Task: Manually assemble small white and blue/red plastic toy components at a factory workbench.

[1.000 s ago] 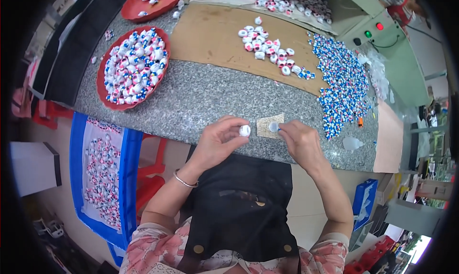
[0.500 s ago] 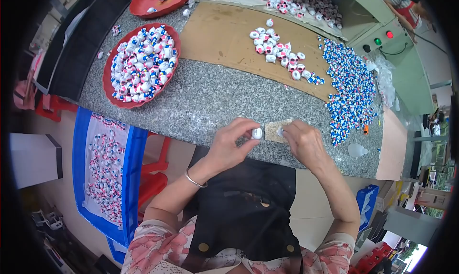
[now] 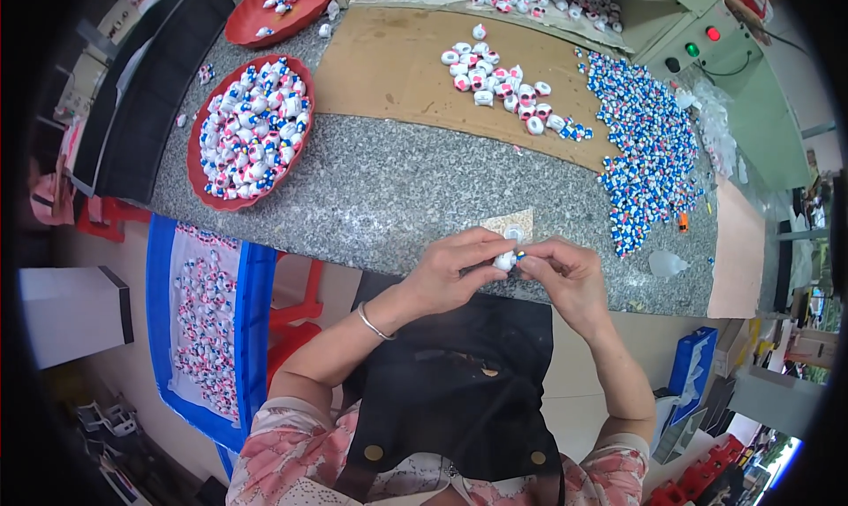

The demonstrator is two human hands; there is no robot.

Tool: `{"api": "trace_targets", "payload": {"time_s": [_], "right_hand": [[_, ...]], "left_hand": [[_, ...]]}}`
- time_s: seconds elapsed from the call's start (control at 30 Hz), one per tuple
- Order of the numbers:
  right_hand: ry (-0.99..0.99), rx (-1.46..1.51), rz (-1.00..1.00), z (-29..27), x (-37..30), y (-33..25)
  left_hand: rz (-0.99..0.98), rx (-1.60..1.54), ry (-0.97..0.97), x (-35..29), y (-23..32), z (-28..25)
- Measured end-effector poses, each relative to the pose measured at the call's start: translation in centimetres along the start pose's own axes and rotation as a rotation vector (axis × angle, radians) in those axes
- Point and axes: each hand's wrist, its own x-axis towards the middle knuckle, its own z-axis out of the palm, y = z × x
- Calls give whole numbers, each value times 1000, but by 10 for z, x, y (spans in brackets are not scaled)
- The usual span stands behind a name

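Observation:
My left hand (image 3: 449, 272) pinches a small white toy head (image 3: 503, 261) between thumb and fingers, just over the table's near edge. Meeting it from the other side, my right hand (image 3: 570, 281) has its fingertips closed on a tiny blue toy body (image 3: 520, 256). The two pieces touch or nearly touch; the fingers partly cover the joint. Just beyond my hands a speckled beige pad (image 3: 523, 218) lies on the granite, with a small whitish round dish on it.
A red bowl (image 3: 311, 108) heaped with white-and-blue figures stands at left, another red bowl (image 3: 231, 29) behind it. White heads (image 3: 484, 75) lie on cardboard (image 3: 380, 73). Many blue bodies (image 3: 645, 135) cover the right side. A blue crate (image 3: 256, 320) stands below left; a pale green cabinet (image 3: 751, 108) at back right.
My left hand has moved right with the white head. My right hand has left the pad and come to the head with a blue body in its fingers. The view has shifted slightly.

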Motion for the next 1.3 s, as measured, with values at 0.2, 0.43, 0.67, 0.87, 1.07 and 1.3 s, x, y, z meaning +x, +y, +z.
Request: {"api": "trace_targets", "payload": {"time_s": [0.2, 0.43, 0.67, 0.87, 1.07, 1.3], "right_hand": [[-67, -381, -483, 2, -7, -9], [-29, -431, -431, 5, -11, -2], [161, -471, -465, -20, -12, 21], [556, -959, -340, -111, -21, 74], [531, -1148, -369, -133, -22, 106], [462, -1321, -123, -106, -32, 58]], "left_hand": [[-347, -409, -238, 2, 12, -9], [-527, -430, -214, -5, 11, -1], [-444, -202, -57, 9, 12, -49], [23, 883, 467, 12, 51, -163], [69, 1128, 841, -19, 57, -253], [-101, 1104, 740, -55, -12, -287]]}}
